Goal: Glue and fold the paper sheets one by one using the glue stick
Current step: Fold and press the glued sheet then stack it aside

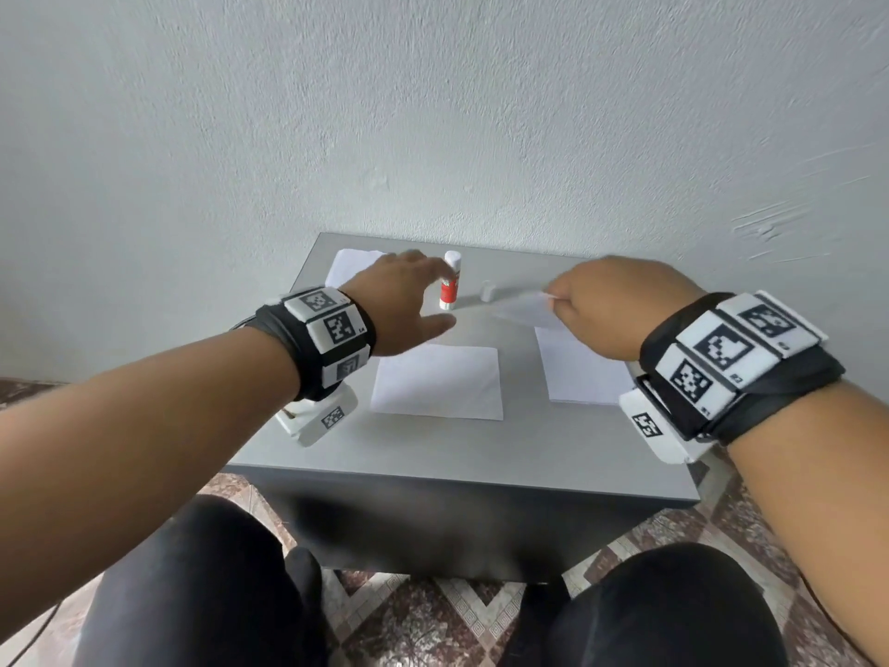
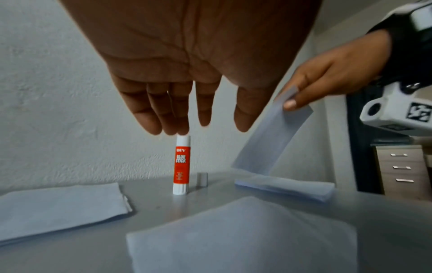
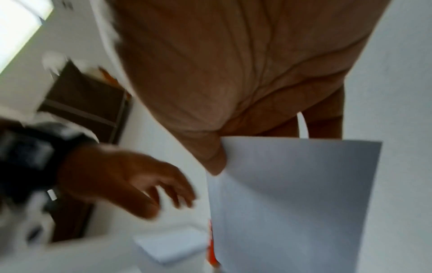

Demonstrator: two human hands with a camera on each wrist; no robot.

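Note:
A red and white glue stick point(image 1: 449, 286) point(image 2: 181, 164) stands upright on the grey table point(image 1: 433, 454), its clear cap point(image 1: 488, 292) point(image 2: 202, 180) beside it. My left hand point(image 1: 409, 300) point(image 2: 196, 118) hovers just above the stick with fingers straight, touching nothing. My right hand point(image 1: 601, 305) point(image 2: 327, 81) pinches a white paper sheet point(image 1: 527, 312) point(image 2: 273, 136) point(image 3: 292, 203) by one edge and holds it in the air above the paper stack point(image 1: 584, 368) point(image 2: 285, 186). One sheet point(image 1: 438, 382) point(image 2: 243, 238) lies flat at the table's middle.
A pile of folded sheets point(image 1: 353, 264) point(image 2: 58, 208) lies at the back left of the table. A wall point(image 1: 433, 113) rises right behind the table. A drawer cabinet point(image 2: 402, 171) stands to the right. My knees are below the table's front edge.

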